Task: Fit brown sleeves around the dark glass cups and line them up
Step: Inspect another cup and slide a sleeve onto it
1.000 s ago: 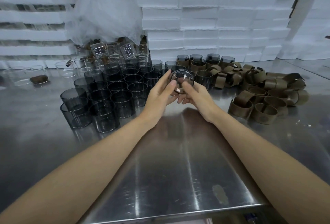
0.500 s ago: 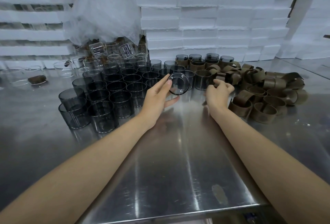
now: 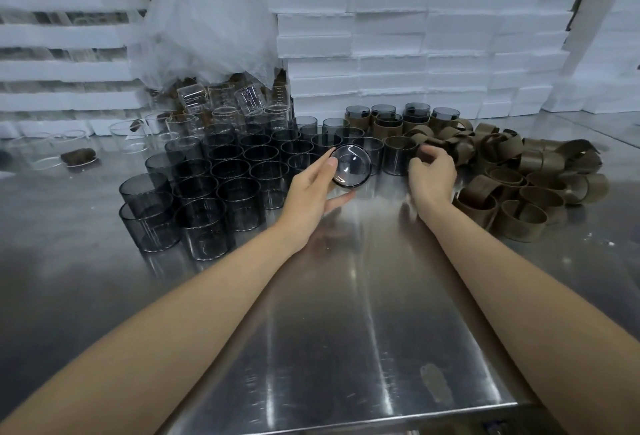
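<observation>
My left hand (image 3: 311, 188) holds one dark glass cup (image 3: 350, 166) tilted, its round base turned toward me, just above the steel table. My right hand (image 3: 433, 175) is at the left edge of the pile of loose brown sleeves (image 3: 519, 185), fingers curled round one brown sleeve (image 3: 426, 150). Several bare dark cups (image 3: 228, 188) stand in a cluster to the left. A short row of sleeved cups (image 3: 384, 119) stands at the back against the foam boxes.
Steel table (image 3: 346, 330) with its front edge close to me. Stacked white foam boxes (image 3: 381, 36) wall off the back. Clear glass beakers (image 3: 194, 123) and a crumpled plastic bag (image 3: 204, 19) sit behind the dark cups.
My right hand let go of the cup and moved right to the sleeve pile, closing on a sleeve. My left hand kept the cup, turning it slightly.
</observation>
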Action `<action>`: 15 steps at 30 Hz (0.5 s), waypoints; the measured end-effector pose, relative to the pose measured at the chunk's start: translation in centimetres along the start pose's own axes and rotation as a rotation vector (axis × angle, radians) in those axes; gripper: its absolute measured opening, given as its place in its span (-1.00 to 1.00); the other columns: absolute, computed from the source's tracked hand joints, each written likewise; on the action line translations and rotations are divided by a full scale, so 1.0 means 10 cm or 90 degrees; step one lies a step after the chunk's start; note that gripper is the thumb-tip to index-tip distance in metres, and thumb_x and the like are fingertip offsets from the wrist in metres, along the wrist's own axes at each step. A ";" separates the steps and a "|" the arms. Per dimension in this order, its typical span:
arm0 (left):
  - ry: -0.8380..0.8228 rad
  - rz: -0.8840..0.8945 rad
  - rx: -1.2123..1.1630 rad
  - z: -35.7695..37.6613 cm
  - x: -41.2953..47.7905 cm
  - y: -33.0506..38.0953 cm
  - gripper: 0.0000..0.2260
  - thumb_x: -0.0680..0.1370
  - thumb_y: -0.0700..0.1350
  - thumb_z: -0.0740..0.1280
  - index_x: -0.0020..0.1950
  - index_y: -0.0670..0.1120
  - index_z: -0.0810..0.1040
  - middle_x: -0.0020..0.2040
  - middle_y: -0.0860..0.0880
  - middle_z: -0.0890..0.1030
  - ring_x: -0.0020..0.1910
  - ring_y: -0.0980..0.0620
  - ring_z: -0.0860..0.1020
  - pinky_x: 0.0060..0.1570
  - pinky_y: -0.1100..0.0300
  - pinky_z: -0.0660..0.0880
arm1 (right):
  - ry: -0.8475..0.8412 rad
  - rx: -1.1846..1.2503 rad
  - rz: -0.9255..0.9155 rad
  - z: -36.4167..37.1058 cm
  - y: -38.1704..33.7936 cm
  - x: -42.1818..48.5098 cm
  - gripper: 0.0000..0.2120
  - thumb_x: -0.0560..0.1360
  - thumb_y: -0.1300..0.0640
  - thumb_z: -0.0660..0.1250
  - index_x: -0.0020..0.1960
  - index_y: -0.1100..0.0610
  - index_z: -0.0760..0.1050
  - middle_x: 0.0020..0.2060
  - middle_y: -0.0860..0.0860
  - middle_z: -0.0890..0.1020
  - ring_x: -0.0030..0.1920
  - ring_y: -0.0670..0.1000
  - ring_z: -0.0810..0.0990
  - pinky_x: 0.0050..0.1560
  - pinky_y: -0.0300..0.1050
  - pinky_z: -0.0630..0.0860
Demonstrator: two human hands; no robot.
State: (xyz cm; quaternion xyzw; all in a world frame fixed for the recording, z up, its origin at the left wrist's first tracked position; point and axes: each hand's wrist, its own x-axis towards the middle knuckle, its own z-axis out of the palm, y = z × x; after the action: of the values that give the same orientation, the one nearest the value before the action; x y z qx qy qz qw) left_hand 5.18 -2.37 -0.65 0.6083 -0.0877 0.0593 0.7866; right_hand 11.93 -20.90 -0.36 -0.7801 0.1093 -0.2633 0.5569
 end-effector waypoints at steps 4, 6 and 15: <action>-0.017 0.008 -0.010 -0.01 -0.01 0.00 -0.66 0.66 -0.10 0.22 0.45 -0.06 0.41 0.36 -0.06 0.52 0.31 -0.02 0.53 0.08 0.05 0.61 | 0.103 0.082 -0.168 -0.07 -0.12 -0.18 -0.78 0.53 0.31 0.23 0.17 0.21 0.41 0.03 0.03 0.53 -0.15 -0.13 0.47 -0.10 -0.32 0.46; -0.022 0.009 -0.016 -0.01 -0.01 0.01 -0.67 0.66 -0.13 0.22 0.43 -0.03 0.43 0.27 -0.02 0.57 0.21 0.06 0.58 0.07 0.03 0.61 | 0.108 0.119 -0.258 -0.09 -0.19 -0.29 -0.80 0.54 0.22 0.28 0.15 0.17 0.36 -0.05 -0.09 0.49 -0.12 -0.10 0.51 -0.07 -0.21 0.48; -0.012 0.052 -0.017 0.00 -0.06 0.04 -0.67 0.65 -0.15 0.23 0.41 0.05 0.45 0.34 0.04 0.51 0.27 0.13 0.53 0.05 0.05 0.61 | -0.023 -0.060 -0.739 -0.09 -0.30 -0.47 -0.84 0.51 0.23 0.37 -0.01 0.34 0.58 -0.12 0.20 0.60 -0.04 0.07 0.51 0.04 -0.21 0.41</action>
State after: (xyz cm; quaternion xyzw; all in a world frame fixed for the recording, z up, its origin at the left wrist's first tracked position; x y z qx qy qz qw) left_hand 4.53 -2.22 -0.36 0.5939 -0.1206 0.0840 0.7910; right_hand 7.10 -18.40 1.28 -0.7405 -0.3339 -0.5072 0.2878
